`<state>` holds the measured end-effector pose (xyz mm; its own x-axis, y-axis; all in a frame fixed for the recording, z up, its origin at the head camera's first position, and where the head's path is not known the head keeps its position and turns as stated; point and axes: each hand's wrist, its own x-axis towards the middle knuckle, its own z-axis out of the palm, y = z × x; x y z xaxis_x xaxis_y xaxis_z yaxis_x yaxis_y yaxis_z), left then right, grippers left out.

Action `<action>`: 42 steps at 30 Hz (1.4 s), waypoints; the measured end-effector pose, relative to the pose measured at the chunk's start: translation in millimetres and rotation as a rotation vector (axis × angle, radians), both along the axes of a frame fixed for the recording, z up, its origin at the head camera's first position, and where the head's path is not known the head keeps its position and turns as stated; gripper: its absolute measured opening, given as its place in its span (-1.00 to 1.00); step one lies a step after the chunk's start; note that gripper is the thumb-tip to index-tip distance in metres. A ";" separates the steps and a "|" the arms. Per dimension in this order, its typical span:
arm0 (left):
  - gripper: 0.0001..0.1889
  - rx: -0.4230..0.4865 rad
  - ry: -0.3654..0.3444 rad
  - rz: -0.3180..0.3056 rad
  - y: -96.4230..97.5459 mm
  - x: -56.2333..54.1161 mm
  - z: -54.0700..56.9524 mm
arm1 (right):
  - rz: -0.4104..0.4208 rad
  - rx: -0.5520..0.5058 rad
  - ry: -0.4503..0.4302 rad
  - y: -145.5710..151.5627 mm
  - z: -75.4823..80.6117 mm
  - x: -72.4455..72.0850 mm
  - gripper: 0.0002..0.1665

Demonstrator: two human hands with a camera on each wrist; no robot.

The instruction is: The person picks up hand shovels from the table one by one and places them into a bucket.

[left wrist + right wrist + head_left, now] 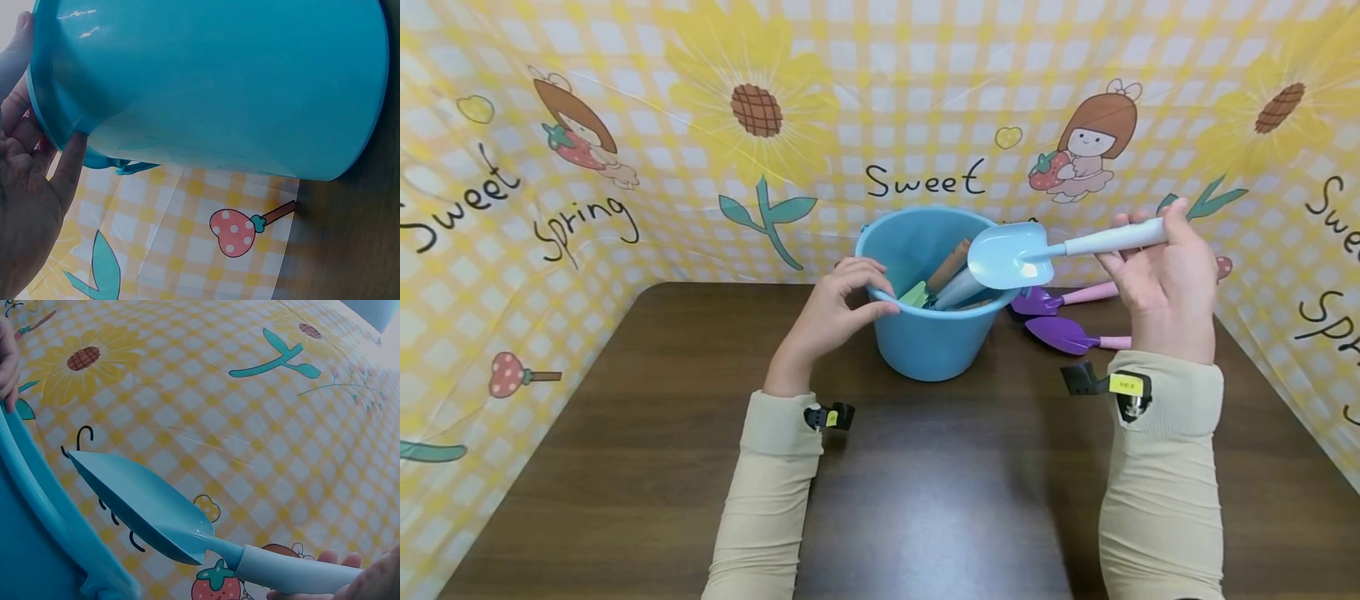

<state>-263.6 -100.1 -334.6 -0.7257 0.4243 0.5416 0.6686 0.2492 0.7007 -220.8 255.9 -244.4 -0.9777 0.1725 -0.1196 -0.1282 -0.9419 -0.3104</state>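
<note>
My left hand [831, 317] grips the near-left rim of a blue bucket [928, 346] standing upright on the table. In the left wrist view, fingers wrap the bucket's edge. My right hand [1172, 287] holds a light blue toy trowel [1011, 252] by its pale handle, palm turned up. The trowel's scoop points left and overlaps the bucket's right rim in the head view. In the right wrist view, the scoop [147, 506] shows beside the bucket wall [37, 519]. Inside the bucket lie a brown handle [950, 264], a pale blue handle [958, 288] and a light green piece [914, 295].
Two purple toy garden tools with pink handles lie on the table right of the bucket: a purple scoop [1063, 335] and another [1036, 301] behind it. A yellow checked cloth [880, 100] with printed flowers surrounds the dark wooden table [925, 500].
</note>
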 end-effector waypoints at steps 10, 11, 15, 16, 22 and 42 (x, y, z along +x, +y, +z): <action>-0.87 -0.009 0.013 0.005 -1.1 0.7 0.0 | 0.022 0.117 0.014 -25.4 20.7 -20.0 -0.79; -0.87 -0.008 0.014 0.004 -1.3 0.7 -0.1 | 0.024 0.128 0.017 -27.8 22.5 -21.8 -0.77; -0.87 -0.010 0.013 0.002 -1.8 0.7 0.6 | 0.026 0.168 0.004 -37.2 30.0 -31.1 -0.73; -0.87 -0.010 0.013 0.003 -2.1 0.7 0.9 | 0.032 0.176 -0.002 -39.0 31.6 -34.0 -0.74; -0.87 -0.011 0.013 0.002 -2.6 0.2 0.5 | 0.111 0.150 -0.072 -45.8 40.1 -53.2 -0.68; -0.85 -0.012 0.009 0.004 -2.2 2.2 1.1 | 0.191 0.478 -0.204 -86.4 60.2 -104.3 -0.82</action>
<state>-261.5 -102.4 -333.6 -0.7223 0.4282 0.5430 0.6740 0.2602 0.6914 -325.1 169.5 -184.1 -0.9621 0.0764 -0.2618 0.1384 -0.6904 -0.7101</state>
